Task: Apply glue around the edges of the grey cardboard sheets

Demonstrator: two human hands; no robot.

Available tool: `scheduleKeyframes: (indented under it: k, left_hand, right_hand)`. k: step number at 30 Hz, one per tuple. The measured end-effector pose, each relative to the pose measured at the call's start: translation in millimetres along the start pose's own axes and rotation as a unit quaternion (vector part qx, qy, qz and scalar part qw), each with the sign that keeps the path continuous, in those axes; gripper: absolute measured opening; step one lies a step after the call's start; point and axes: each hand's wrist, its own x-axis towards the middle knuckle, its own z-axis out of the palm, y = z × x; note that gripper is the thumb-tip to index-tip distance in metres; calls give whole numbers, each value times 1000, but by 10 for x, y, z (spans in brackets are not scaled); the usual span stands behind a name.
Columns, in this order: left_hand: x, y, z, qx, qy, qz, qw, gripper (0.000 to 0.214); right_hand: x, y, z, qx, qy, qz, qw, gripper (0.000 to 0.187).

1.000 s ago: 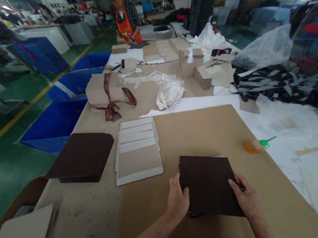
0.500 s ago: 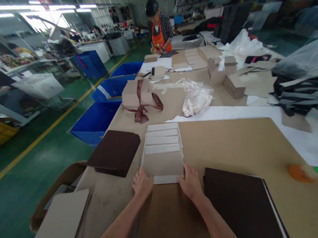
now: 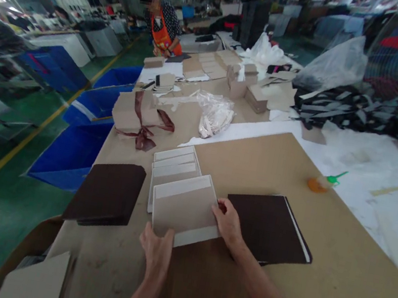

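Note:
A beige cardboard panel with pale strips along its top and bottom edges is tilted up off a fanned row of like panels. My right hand pinches its right edge. At its lower left corner, my left hand grips the edge with thumb and fingers. To the left lies a stack of dark brown sheets. Right of my right hand are more dark brown sheets, with a white edge showing along their right side.
Beyond the panels stand a ribbon-tied beige bundle and a clear plastic bag. A bottle with orange contents and a green nozzle is at right. Blue bins line the table's left side. A person in an orange apron stands at the far end.
The front panel has come up and toward me from the fanned row, held by both hands. My view has turned right, so the scene has shifted left.

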Motion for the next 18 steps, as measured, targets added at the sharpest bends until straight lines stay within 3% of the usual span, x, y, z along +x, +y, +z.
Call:
scheduleKeyframes:
  k: [3, 6, 8, 10, 13, 15, 17, 18]
  left_hand:
    - [-526, 310, 147, -74, -51, 33, 995, 73]
    - [-955, 692, 329, -200, -169, 58, 963, 77]
    - [-1135, 904, 432, -229, -232, 60, 943, 80]
    - [-1217, 1032, 515, -219, -273, 65, 934, 82]
    - [-1093, 1039, 589, -166, -270, 67, 946, 85]
    - [-812, 932, 572, -106, -196, 70, 972, 81]
    - [-400, 763, 481, -36, -100, 69, 992, 74]
    - [-169, 664, 414, -14, -69, 57, 996, 73]
  right_hand:
    - [-273, 245, -692, -7, 84, 25, 996, 34]
    - [-471, 580, -1337, -45, 171, 66, 982, 46]
    - [-527, 775, -1635, -70, 203, 83, 973, 51]
    - [-527, 901, -1803, -92, 221, 90, 967, 51]
    - [-438, 924, -1794, -154, 245, 47, 956, 49]
    - [-330, 820, -1598, -189, 235, -17, 953, 51]
    - [-198, 635, -1247, -171, 161, -79, 969, 53]
    - [-126, 522, -1022, -138, 94, -101, 981, 52]
